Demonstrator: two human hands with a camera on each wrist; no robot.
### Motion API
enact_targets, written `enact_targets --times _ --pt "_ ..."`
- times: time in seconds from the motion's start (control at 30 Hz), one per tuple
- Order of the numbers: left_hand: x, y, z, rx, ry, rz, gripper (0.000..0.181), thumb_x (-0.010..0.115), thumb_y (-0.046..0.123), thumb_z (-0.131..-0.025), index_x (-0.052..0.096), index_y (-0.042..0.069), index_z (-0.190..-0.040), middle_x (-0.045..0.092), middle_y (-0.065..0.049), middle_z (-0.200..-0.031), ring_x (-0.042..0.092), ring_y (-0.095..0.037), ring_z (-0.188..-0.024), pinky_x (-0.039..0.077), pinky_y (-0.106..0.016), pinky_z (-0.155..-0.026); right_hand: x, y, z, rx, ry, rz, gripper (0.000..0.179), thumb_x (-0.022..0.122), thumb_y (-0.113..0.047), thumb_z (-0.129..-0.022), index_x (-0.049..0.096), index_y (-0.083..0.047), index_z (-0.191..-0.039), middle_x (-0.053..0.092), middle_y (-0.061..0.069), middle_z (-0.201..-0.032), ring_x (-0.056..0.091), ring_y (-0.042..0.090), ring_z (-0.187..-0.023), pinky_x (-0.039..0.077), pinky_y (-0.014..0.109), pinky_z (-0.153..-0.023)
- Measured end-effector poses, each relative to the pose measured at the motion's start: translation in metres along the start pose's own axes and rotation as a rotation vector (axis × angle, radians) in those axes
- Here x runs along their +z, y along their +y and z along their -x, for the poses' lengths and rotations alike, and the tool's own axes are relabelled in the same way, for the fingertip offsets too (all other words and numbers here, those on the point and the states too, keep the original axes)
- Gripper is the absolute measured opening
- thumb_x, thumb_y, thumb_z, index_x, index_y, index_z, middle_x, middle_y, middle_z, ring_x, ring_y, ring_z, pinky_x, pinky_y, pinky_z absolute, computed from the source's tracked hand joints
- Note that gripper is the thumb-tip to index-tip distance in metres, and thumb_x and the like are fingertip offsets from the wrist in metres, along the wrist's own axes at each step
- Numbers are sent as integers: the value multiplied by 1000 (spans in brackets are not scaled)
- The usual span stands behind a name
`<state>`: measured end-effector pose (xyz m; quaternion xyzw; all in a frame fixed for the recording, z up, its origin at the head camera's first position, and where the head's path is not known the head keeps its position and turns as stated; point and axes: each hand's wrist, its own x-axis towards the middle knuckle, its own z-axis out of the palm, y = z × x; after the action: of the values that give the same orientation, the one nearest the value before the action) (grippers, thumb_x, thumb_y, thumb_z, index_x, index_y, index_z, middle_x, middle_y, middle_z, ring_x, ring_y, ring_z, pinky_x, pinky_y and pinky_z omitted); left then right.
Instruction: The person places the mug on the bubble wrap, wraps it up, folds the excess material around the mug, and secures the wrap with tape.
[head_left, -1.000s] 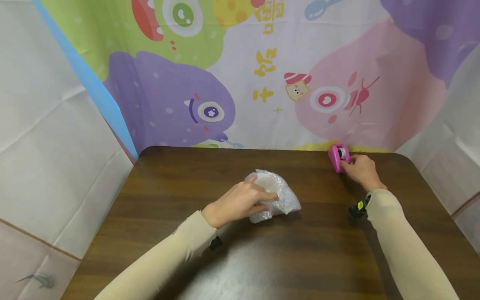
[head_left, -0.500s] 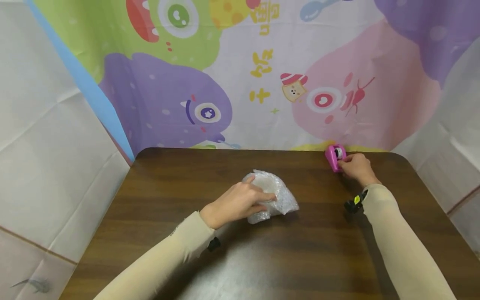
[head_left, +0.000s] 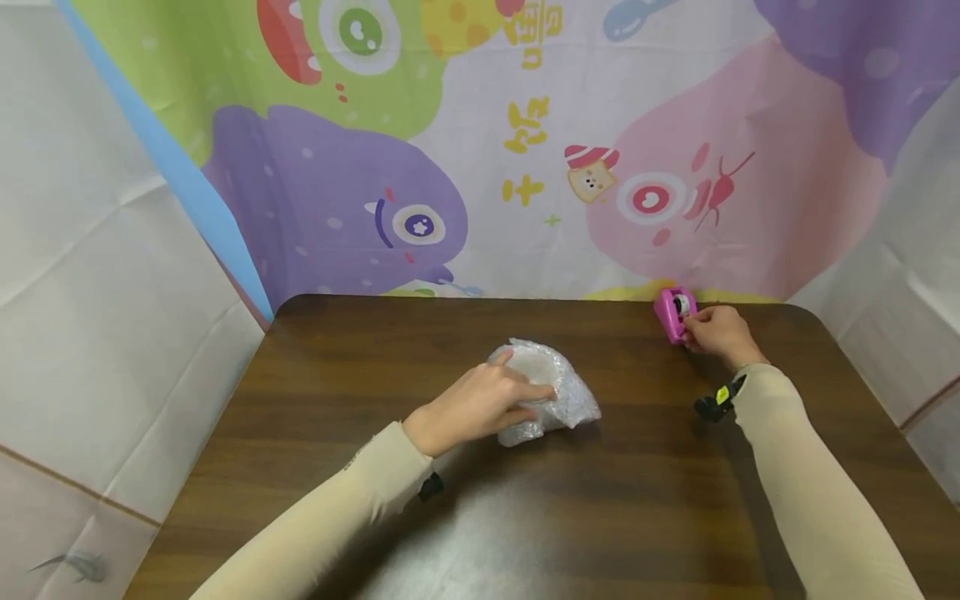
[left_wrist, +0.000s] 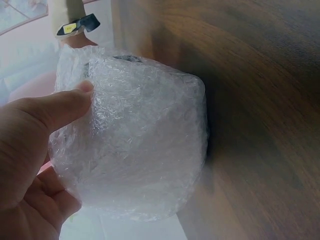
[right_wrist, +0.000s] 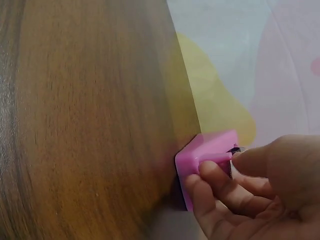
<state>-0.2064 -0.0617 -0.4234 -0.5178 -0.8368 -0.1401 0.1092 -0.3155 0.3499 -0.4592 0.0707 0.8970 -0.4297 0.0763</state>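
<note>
In the middle of the table, my left hand (head_left: 480, 402) holds a rounded bundle in clear bubble wrap (head_left: 573, 400). The left wrist view shows my thumb (left_wrist: 67, 106) lying across the bubble wrap and the other fingers curled at its far side. What is inside the wrap cannot be made out. At the table's back right stands a pink tape dispenser (head_left: 666, 317) with a small roll of tape (head_left: 682, 305). My right hand (head_left: 722, 335) grips its front end; in the right wrist view, thumb and fingers close on the pink dispenser body (right_wrist: 207, 147). No pulled-out tape strip is discernible.
The brown wooden table (head_left: 360, 358) ends at the back against a cartoon-printed curtain (head_left: 517, 242). Pale sheets hang at the left (head_left: 90, 292) and right. The dispenser stands close to the back edge.
My right thumb and fingers have shifted slightly at the front of the tape dispenser. The left hand and the bubble-wrapped bundle stay where they were; the head view sways a little.
</note>
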Motion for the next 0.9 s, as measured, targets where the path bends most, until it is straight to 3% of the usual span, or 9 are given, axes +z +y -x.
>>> enact_targets --times 0.33,0.6,0.77,0.9 --pt "1 -1 0 -4 -3 1 34 79 25 -91 73 20 -124 78 8 -100 73 -6 -93 44 -55 -113 3 0 2 9 17 -54 42 54 -16 -106 53 20 -127 73 5 -78 70 6 -65 63 27 -67" --pt "1 0 1 -4 5 -12 34 79 25 -91 73 20 -124 78 8 -98 72 -7 -91 44 -55 -113 5 2 0 13 46 -84 44 54 -18 -106 53 20 -127 71 0 -74 69 3 -63 62 26 -66" --pt "0 0 1 -12 -5 -5 34 78 25 -92 72 21 -125 78 8 -100 73 -7 -94 42 -56 -114 5 3 1 18 49 -68 47 48 -24 -108 57 19 -122 69 -2 -72 68 2 -63 62 25 -66" --pt "0 0 1 -13 -7 5 34 78 25 -92 72 20 -126 78 7 -102 73 -7 -94 43 -56 -114 6 2 1 40 36 -116 46 45 -25 -109 58 19 -117 68 -3 -71 68 3 -64 63 26 -69"
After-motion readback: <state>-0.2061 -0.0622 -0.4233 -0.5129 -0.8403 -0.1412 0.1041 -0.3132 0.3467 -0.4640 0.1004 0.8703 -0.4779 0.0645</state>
